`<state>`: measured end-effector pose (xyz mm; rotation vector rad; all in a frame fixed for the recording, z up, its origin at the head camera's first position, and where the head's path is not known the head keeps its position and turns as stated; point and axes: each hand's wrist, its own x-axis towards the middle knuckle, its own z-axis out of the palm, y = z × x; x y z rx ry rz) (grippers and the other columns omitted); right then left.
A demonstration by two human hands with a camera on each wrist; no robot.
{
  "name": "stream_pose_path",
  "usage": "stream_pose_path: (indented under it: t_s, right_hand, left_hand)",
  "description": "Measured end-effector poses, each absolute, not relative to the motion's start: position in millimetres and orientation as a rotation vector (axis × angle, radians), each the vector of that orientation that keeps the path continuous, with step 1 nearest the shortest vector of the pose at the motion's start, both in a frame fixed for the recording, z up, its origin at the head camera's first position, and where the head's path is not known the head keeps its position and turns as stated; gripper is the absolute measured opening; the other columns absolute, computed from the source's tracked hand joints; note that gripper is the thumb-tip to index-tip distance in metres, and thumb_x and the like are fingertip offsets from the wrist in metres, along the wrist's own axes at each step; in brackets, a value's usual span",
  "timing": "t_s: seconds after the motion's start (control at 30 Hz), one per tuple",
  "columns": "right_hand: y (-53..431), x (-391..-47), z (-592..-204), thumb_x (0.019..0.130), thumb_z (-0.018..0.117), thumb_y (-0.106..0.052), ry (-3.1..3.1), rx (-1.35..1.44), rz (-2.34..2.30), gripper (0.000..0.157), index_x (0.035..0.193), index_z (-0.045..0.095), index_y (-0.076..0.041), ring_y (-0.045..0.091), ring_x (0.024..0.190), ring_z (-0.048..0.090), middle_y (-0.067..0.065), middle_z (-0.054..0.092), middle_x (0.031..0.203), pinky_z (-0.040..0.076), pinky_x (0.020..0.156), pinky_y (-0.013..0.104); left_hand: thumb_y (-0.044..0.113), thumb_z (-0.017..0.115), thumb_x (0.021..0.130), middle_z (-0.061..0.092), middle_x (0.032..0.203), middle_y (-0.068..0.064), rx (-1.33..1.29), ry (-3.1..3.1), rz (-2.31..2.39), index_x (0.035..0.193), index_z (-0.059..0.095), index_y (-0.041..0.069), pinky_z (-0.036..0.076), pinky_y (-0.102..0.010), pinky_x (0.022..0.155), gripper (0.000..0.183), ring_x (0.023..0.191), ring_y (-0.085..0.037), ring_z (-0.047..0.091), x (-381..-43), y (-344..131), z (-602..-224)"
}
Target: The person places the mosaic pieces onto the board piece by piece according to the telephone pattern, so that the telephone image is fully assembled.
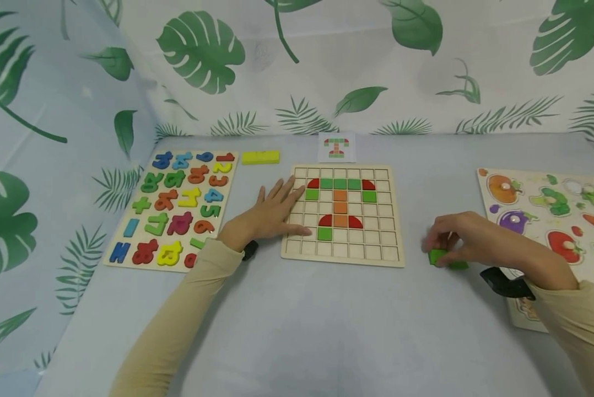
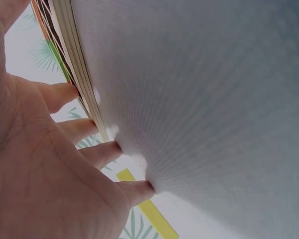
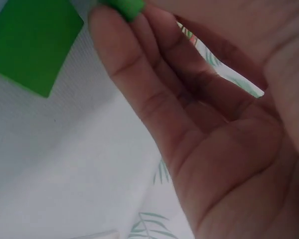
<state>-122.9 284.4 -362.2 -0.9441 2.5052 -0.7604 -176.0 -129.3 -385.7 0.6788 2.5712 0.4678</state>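
My left hand (image 1: pixel 269 215) rests with fingers spread on the left edge of a wooden grid board (image 1: pixel 297 248). In the left wrist view its fingertips touch the board's side and the cloth. Green, orange and red pieces sit on the grid, among them an orange square (image 1: pixel 340 207), a red rounded piece (image 1: pixel 368 184) and a green square (image 1: pixel 325 234). Right of the board, my right hand (image 1: pixel 468 240) pinches a green block (image 3: pixel 127 7) between thumb and fingers, low over the cloth. Another green block (image 3: pixel 37 47) lies on the cloth beside it, partly hidden by the hand in the head view.
A card (image 1: pixel 336 148) with a coloured pattern lies behind the board. Yellow pieces (image 1: pixel 260 157) lie at the back left. A number puzzle board (image 1: pixel 128 207) is on the left, a vegetable puzzle board (image 1: pixel 540 220) on the right, partly under my right forearm.
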Motion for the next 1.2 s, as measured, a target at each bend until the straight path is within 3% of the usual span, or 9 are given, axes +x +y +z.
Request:
stream_pose_path:
  t_s: [0.3,0.83,1.2]
  right_hand:
    - [278,-128,-359,0.075,0.091,0.003,2.494,-1.077,-0.776,0.03,0.089,0.079,-0.022,-0.002,0.076,0.062,-0.019,0.066,0.088,0.058,0.066,0.023]
    - [209,-154,-319,0.087,0.08,0.006,2.42,-1.187,-0.877,0.025,0.107,0.083,-0.01,0.007,0.087,0.069,-0.008,0.07,0.1,0.06,0.08,0.028]
    - [168,-165,-339,0.088,0.079,0.007,2.417,-1.215,-1.013,0.018,0.104,0.081,-0.003,0.016,0.089,0.069,-0.001,0.073,0.098,0.061,0.081,0.03]
  left_hand:
    - [0.063,0.064,0.097,-0.014,0.175,-0.011,0.682,2.58,0.453,0.17,0.004,0.015,-0.011,-0.063,0.123,0.107,0.16,-0.035,-0.015,-176,-130,-386]
    - [0.064,0.065,0.097,-0.014,0.175,-0.011,0.681,2.577,0.443,0.17,0.004,0.015,-0.012,-0.063,0.123,0.107,0.16,-0.034,-0.015,-177,-129,-386]
    - [0.064,0.064,0.097,-0.015,0.175,-0.01,0.684,2.574,0.434,0.17,0.004,0.015,-0.011,-0.063,0.123,0.107,0.16,-0.034,-0.015,-179,-129,-389]
